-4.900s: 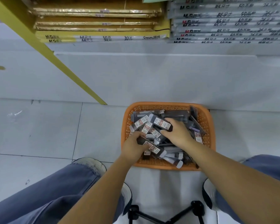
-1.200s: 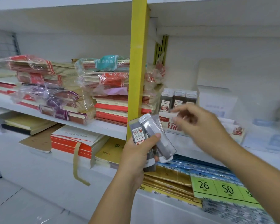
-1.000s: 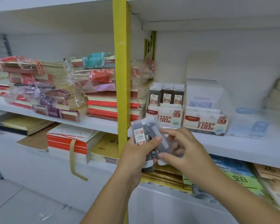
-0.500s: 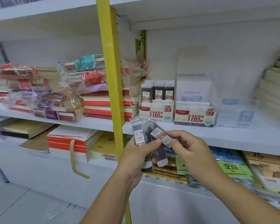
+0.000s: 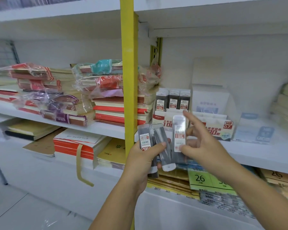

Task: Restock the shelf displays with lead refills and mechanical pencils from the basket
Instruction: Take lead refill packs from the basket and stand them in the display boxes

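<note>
My left hand (image 5: 145,157), lower centre of frame, has thumb and fingers wrapped round a fanned bunch of dark grey plastic lead-refill cases (image 5: 144,138) with white barcode labels. My right hand (image 5: 204,146), just right of it, pinches a single grey refill case (image 5: 179,133) upright between thumb and fingers, index finger stretched out. The single case sits in front of the white-and-red cardboard display box (image 5: 160,121) on the white shelf (image 5: 256,151) at centre right, where three standing refill cases (image 5: 173,100) form a row.

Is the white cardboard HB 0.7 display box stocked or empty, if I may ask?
Seemingly empty: no cases rise above the HB 0.7 display box, unlike the dark refill cases beside it.
</note>
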A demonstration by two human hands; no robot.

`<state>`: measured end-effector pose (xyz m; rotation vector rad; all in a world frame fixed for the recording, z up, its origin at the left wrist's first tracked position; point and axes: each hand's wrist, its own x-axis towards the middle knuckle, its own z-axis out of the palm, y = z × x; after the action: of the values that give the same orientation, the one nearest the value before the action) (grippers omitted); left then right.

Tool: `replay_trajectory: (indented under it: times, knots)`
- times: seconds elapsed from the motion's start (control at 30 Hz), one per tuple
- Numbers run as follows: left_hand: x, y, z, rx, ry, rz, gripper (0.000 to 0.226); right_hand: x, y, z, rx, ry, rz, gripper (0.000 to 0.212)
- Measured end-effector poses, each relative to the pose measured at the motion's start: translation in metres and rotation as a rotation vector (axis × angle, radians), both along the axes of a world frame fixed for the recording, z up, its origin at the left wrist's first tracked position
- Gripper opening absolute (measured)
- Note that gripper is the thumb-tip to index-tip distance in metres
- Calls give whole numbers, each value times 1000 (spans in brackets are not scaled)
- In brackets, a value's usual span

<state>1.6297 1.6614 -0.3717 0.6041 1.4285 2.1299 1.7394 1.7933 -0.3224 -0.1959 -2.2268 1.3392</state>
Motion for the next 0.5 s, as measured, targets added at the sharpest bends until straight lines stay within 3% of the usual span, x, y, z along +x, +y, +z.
replay_trajectory:
  times: [0.23, 0.4, 0.5]
  knots:
    - [-34, -8, 11, 73, -29, 158, 24, -53, 18, 83, 397, 328, -217, 62]
    - [-46, -6, 5, 34, -21, 193, 22, -94, 31, 87, 650, 236, -296, 54]
    - [-48, -3, 4, 35, -23, 184, 22, -108, 40, 77, 698, 164, -298, 51]
